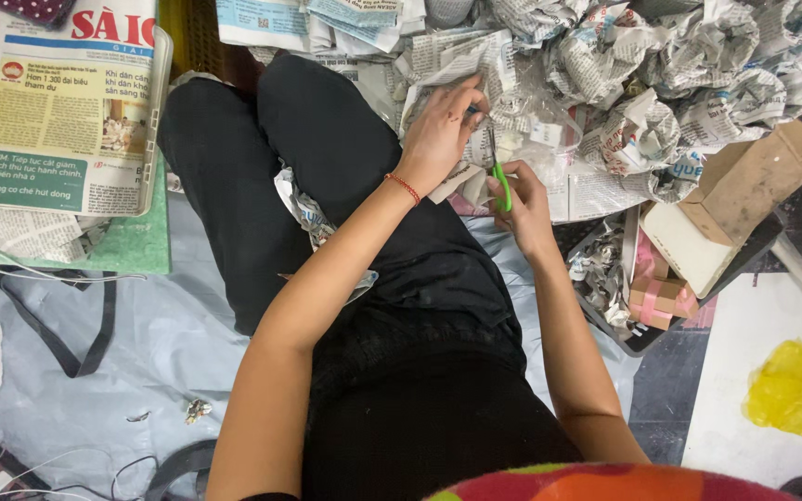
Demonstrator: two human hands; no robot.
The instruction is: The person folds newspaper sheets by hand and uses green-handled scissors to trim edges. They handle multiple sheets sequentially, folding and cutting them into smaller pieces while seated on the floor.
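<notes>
1. Floor covering (169,343): pale grey-blue sheet, spread under the seated person and reaching left of and below the left hand; it looks meant to catch scraps, and a small crumpled bit lies on it.

2. Heap of crumpled newspaper (642,83): banked just beyond and to the right of both hands, within easy reach of them.

3. Folded newspapers (67,111): flat stack in a tray-like holder, well to the left of the left hand, resting on a green mat.

4. Cardboard box (744,186): brown, open, tipped on its side, to the right of the right hand; a tray of paper shreds and a small pink-ribboned parcel sit below it.

5. Yellow plastic bag (795,390): crumpled on a white surface, far to the lower right of the right hand.

6. Newspaper piece (461,181): between the two hands, above the knee.

7. Left hand (443,130): fingers curled down over the piece, apparently steadying it for the blades; a red thread circles the wrist.

8. Right hand (522,209): closed through the handles of the green-handled scissors (501,176), blades pointing up toward the left hand; how far apart the blades stand cannot be told.
</notes>
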